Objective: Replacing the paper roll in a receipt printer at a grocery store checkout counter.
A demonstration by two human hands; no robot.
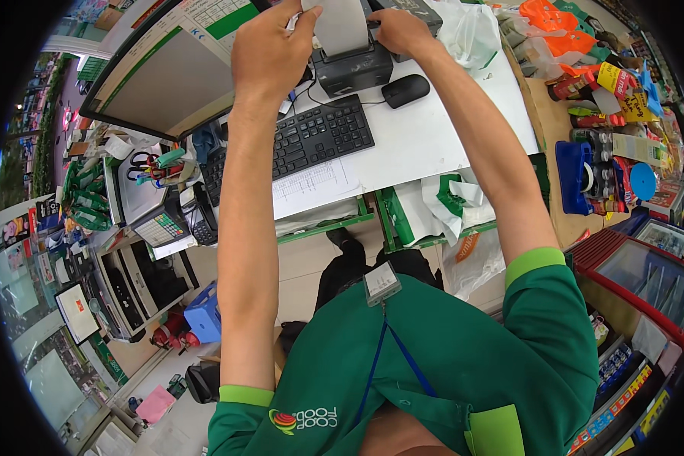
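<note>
My left hand (273,53) is raised in front of the dark monitor (163,83), its fingers closed on the edge of a white paper sheet (338,23) above a small black printer (353,70). My right hand (399,30) reaches to the printer's right side, fingers curled against it beside the paper. Below the printer lie a black mouse (405,90) and a black keyboard (311,133), with printed sheets (315,182) under the keyboard's front edge.
A white bag (467,34) sits at the back right. Mixed goods (600,152) cover the right-hand counter, above a red-framed chest (634,281). A pen holder (163,167) and keypad machine (159,228) stand left. Green-framed shelves (433,213) with bags are under the desk.
</note>
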